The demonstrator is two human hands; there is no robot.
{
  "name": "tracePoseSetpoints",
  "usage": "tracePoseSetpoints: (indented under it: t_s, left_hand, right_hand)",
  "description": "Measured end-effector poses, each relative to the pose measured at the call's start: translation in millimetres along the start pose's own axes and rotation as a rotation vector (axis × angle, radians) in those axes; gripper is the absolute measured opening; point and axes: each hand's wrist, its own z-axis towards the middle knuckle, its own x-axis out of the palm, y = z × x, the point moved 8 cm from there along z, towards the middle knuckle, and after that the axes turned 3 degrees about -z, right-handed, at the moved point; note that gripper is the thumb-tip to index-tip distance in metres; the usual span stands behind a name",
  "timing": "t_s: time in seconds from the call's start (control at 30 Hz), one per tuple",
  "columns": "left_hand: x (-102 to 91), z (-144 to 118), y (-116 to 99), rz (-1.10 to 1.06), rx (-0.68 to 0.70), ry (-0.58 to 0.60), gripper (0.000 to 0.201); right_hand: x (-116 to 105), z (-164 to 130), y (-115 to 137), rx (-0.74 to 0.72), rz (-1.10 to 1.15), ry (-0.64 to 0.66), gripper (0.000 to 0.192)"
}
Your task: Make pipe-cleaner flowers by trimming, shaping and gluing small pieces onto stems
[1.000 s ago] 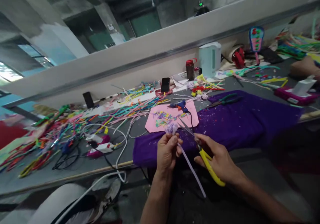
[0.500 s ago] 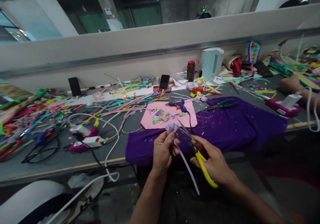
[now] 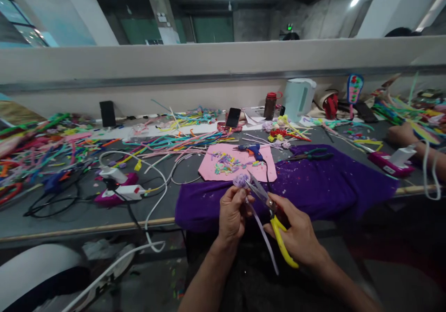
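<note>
scissors (image 3: 268, 209) moved closer, flower (image 3: 241, 180) between hands

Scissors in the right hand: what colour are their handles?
Yellow; the scissors in the right hand show clearly in the head view.

A craft workshop, by the look of it, with bare concrete pillars and a dim ceiling behind a long pale partition (image 3: 209, 77). The grey workbench (image 3: 87, 219) runs the full width and it's buried in colourful pipe cleaners (image 3: 181, 140), heaps of them. There's a blue glue gun (image 3: 253, 150) lying on a pink sheet (image 3: 216, 170) dotted with clippings, more glue guns on pink stands (image 3: 116, 189) with their cables trailing, green-handled pliers (image 3: 310, 154) on a purple cloth (image 3: 331, 182). Over at the right another person's arm (image 3: 411, 140) rests at the same bench, so possibly a shared production line, though that corner is blurry.
</note>
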Motion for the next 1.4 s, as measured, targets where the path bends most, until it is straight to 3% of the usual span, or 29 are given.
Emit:
tracePoseSetpoints:
  t_s: [0.33,0.57,1.03,1.4]
  left_hand:
    - [8.7,-3,12,-0.007,-0.06,0.084,0.024]
    - [8.0,-3,17,0.066,-0.036,0.038,0.026]
    - [6.5,-2,17,0.092,0.04,0.049,0.023]
    - [6.4,-1,19,0.096,0.023,0.053,0.025]
  right_hand:
    - [1,4,9,-0.012,-0.031,-0.018,0.059]
    - [0,5,8,-0.032,-0.041,-0.068,0.058]
    - [2,4,7,-0.066,-0.14,-0.109,0.054]
    - [3,4,5,-0.093,-0.137,-0.119,0.054]
